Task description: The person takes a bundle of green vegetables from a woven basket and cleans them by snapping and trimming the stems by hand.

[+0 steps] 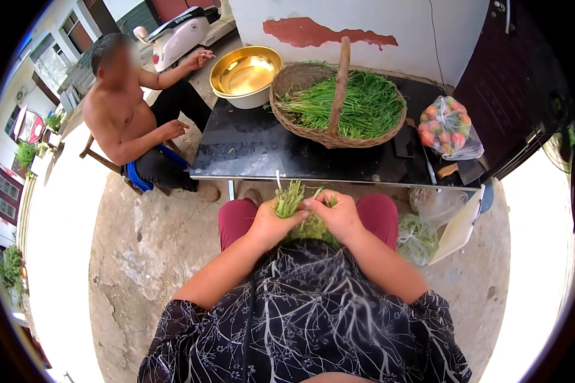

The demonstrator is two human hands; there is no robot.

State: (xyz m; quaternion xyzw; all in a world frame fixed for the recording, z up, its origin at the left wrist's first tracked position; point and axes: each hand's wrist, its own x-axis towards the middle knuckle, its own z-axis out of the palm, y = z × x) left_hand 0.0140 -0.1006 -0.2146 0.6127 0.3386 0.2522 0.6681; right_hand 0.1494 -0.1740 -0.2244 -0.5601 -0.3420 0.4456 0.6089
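Over my lap, my left hand [273, 223] is closed around a bunch of green stalks [291, 196], their pale cut-looking ends pointing up. My right hand [336, 217] is right beside it, with thumb and fingers pinched together and a few green stalks [330, 200] showing between them. The thumbs of both hands nearly meet. Below the hands, more pale green plant pieces [318, 230] lie on my lap, partly hidden by my wrists.
A black table [249, 150] stands ahead, bearing a wicker basket [329, 142] of long green leaves, a gold-lined basin [246, 73], a bag of reddish fruit [445, 127] and a knife [430, 167]. A person [124, 108] sits at left. Plastic bags [418, 239] lie below right.
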